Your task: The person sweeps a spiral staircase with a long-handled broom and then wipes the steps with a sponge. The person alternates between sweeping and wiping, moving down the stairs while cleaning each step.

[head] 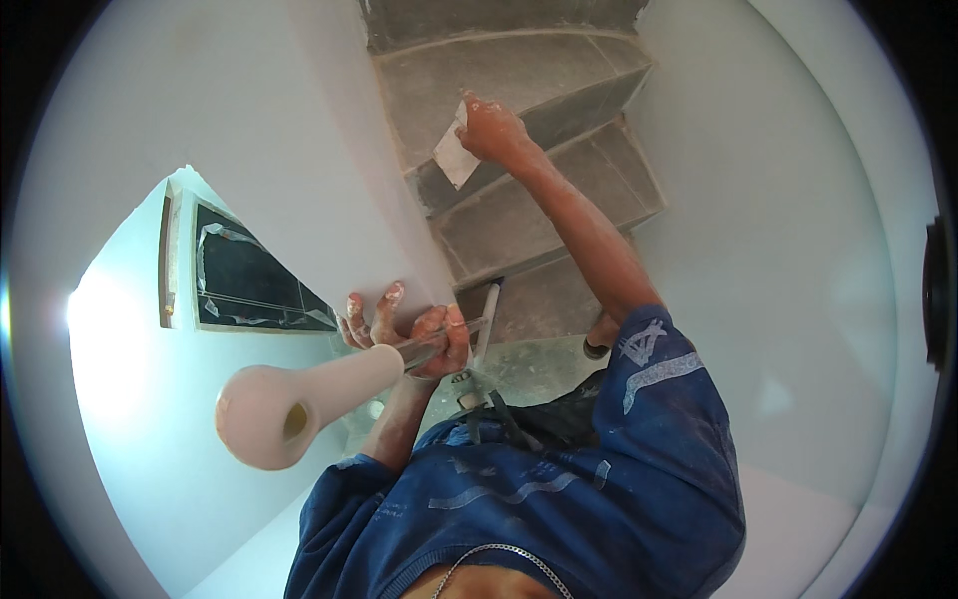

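Note:
My left hand (423,337), dusted white, holds a pole (426,350) beside the lower end of the pale wall. The pole's pale handle (352,382) has a rounded end with a hole and points towards the lower left. Near the pole's far end is a white tube-like piece (489,318); its join to the pole is unclear. My right hand (490,129) reaches out over the grey stairs (516,71), pinching a pale, flat sheet (455,157), its material unclear. White dust marks both hands.
Pale walls (756,247) flank the narrow, turning stairs. At the left, past the wall's edge, is a dark framed opening (251,277) with torn plastic, beside a bright glare. My bare foot (601,333) shows on the right, near the lower steps.

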